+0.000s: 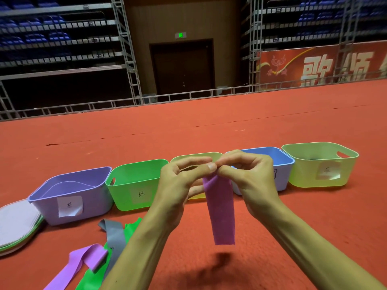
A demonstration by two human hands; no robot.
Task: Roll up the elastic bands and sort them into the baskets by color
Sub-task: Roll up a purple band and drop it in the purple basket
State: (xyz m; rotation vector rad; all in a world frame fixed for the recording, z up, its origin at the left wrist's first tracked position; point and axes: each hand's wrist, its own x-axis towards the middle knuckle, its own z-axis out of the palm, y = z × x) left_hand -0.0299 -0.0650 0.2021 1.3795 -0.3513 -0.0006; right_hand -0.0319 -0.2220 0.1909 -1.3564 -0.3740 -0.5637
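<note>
Here both hands, left (178, 181) and right (249, 176), pinched the top edge of a purple band (219, 210); limp and stretchy, it probably rolls best from that end.

view: head | left grip (178, 185): bare hand, slim fingers, short trimmed thumbnail (212, 166) | right grip (253, 181): bare hand, slim fingers | left forearm (136, 248): bare, small dark spot near bottom frame edge | right forearm (303, 237): bare to the frame edge
</note>
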